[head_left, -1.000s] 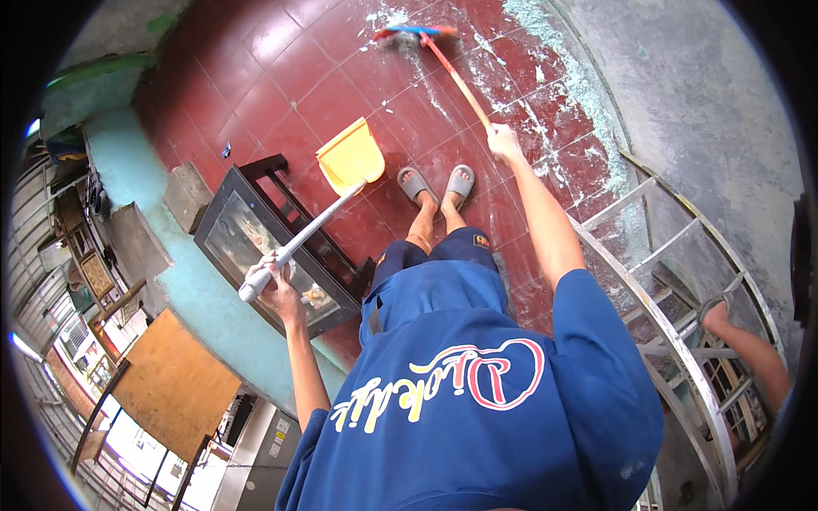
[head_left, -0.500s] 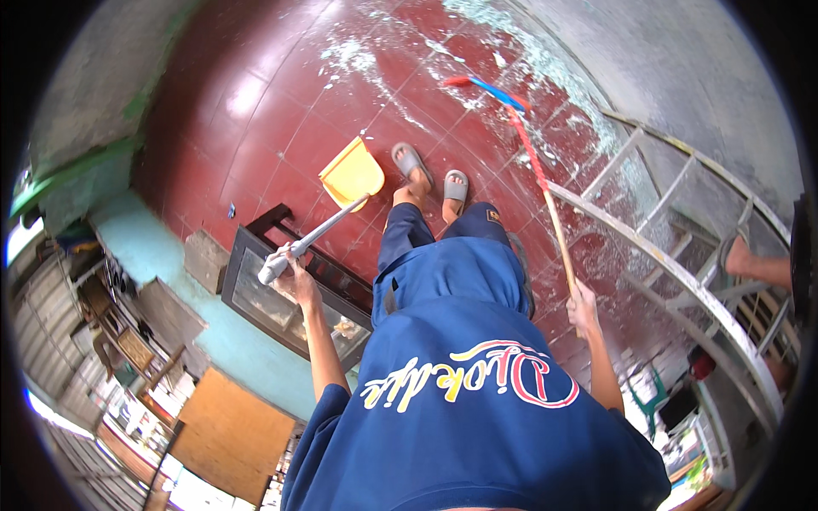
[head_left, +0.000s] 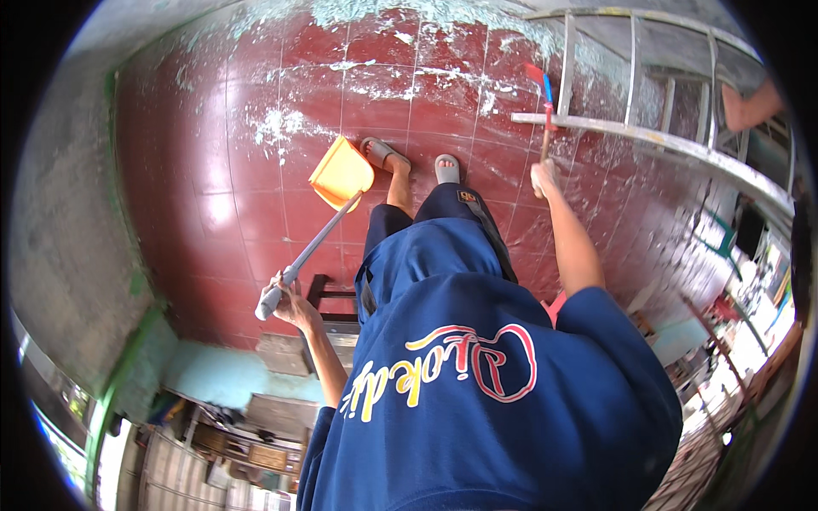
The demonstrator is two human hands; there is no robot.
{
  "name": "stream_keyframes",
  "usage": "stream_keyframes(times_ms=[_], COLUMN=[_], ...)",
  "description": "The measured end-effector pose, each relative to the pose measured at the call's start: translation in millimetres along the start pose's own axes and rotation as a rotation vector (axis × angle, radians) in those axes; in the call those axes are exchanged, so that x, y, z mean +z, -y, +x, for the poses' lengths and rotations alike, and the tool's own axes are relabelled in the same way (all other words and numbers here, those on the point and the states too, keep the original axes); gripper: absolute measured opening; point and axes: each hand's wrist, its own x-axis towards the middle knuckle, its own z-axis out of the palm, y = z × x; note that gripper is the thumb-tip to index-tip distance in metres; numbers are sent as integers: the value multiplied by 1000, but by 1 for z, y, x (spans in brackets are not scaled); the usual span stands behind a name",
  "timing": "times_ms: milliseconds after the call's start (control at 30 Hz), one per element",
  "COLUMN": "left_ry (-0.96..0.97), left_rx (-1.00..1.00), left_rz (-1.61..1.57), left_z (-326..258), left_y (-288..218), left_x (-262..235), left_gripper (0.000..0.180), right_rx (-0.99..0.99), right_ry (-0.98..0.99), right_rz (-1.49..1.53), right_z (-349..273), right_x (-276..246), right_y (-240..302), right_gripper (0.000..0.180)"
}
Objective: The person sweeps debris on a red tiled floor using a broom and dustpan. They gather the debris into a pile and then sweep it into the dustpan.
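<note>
My left hand (head_left: 296,305) is closed round the grey handle of a long-handled dustpan. The yellow pan of the dustpan (head_left: 342,173) rests on the red floor, left of my sandalled feet. My right hand (head_left: 545,176) grips a broom (head_left: 546,143) by its wooden stick, with the arm stretched forward. The broom's red and blue head (head_left: 540,80) is beyond that hand, beside the ladder's near rail. Pale flakes of debris (head_left: 281,128) lie scattered on the floor just past the dustpan.
A metal ladder (head_left: 635,129) leans across the right side, with another person's bare limb (head_left: 750,106) beyond it. More flakes (head_left: 460,34) lie along the far wall. Beside my left forearm are a dark frame (head_left: 322,294) and a grey block (head_left: 285,353).
My view and body have turned to the right. My right hand has reached forward with the broom, whose head is now beside the ladder. The dustpan stays in my left hand.
</note>
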Motion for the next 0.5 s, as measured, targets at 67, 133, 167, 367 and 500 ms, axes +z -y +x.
stream_keyframes(times_ms=[67, 133, 167, 367, 500], left_ry=[20, 57, 74, 206, 228], left_rx=[55, 100, 123, 216, 241], left_rz=[39, 59, 71, 73, 65], left_z=[20, 41, 52, 109, 123], left_y=[-11, -21, -28, -48, -54], left_x=[-3, 6, 10, 37, 53], left_gripper=[23, 24, 25, 26, 23], right_rx=[123, 64, 51, 14, -542], right_ry=[62, 20, 15, 188, 172], right_rz=[340, 353, 352, 295, 31], right_z=[-38, -56, -61, -97, -94], right_x=[7, 6, 7, -1, 43], right_y=[55, 58, 58, 119, 112], right_gripper=[18, 17, 17, 13, 8])
